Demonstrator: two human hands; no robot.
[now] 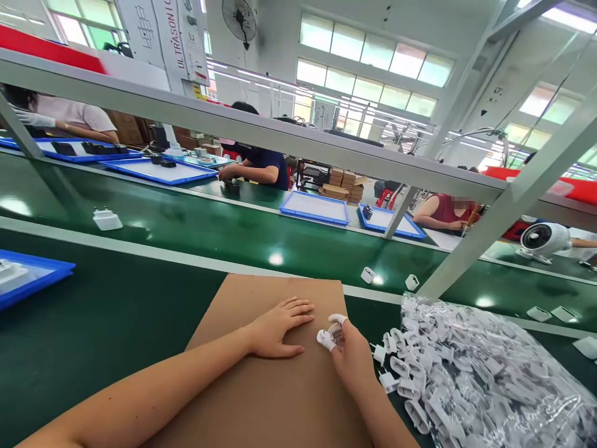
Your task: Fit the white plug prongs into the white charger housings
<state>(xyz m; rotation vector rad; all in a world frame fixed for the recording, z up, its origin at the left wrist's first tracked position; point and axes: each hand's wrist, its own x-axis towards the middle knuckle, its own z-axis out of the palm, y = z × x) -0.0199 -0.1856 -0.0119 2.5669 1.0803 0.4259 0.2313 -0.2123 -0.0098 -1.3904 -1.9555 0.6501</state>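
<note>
the dark green worktop [116,311] bears a brown cardboard sheet [289,398] at six o'clock, a blue-rimmed tray [41,287] at nine, and loose white plastic pieces [408,387] beside a clear plastic bag [508,367] at four.

Factory floor with assembly line [209,230]

Red letters reading "ULTRASONIC" ran up the white panel [161,43] at upper left; its smaller print was too small to read.
</note>
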